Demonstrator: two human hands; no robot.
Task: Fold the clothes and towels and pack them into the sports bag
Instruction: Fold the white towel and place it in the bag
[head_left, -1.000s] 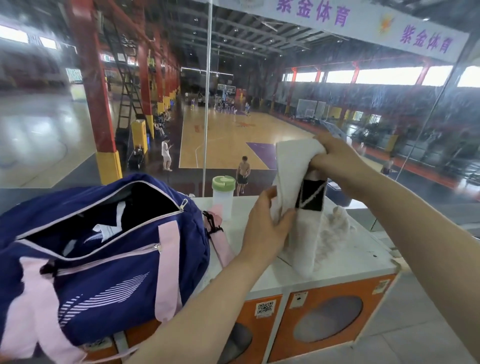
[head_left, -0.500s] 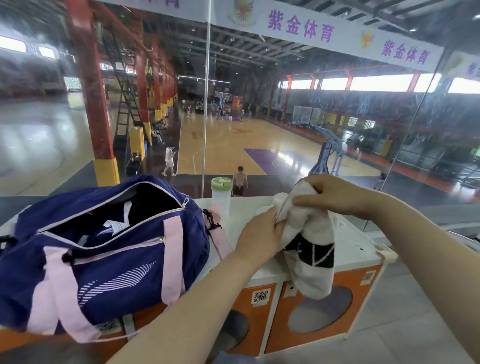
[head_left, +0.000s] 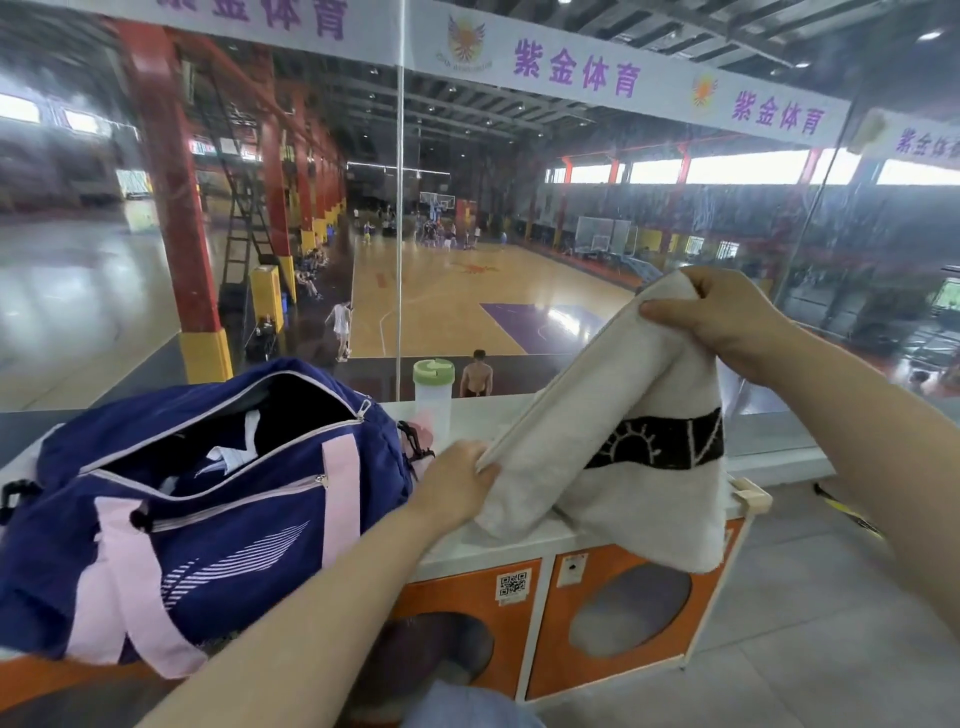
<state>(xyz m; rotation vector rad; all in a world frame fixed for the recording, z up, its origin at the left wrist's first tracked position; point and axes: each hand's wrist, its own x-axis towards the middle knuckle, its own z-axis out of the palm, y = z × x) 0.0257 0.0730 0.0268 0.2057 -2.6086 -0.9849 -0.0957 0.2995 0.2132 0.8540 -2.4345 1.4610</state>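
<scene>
We hold the white towel (head_left: 644, 499) with its black patterned band up over the right part of the white locker top (head_left: 498, 543), its lower edge hanging past the near edge. Our right hand (head_left: 727, 322) pinches its upper corner high up, and our left hand (head_left: 457, 488) grips a lower edge near the counter. To the left lies the navy sports bag (head_left: 218, 519) with pink straps, unzipped, clothing inside. Just beyond it stands a green-lidded bottle (head_left: 434, 400) against the glass.
</scene>
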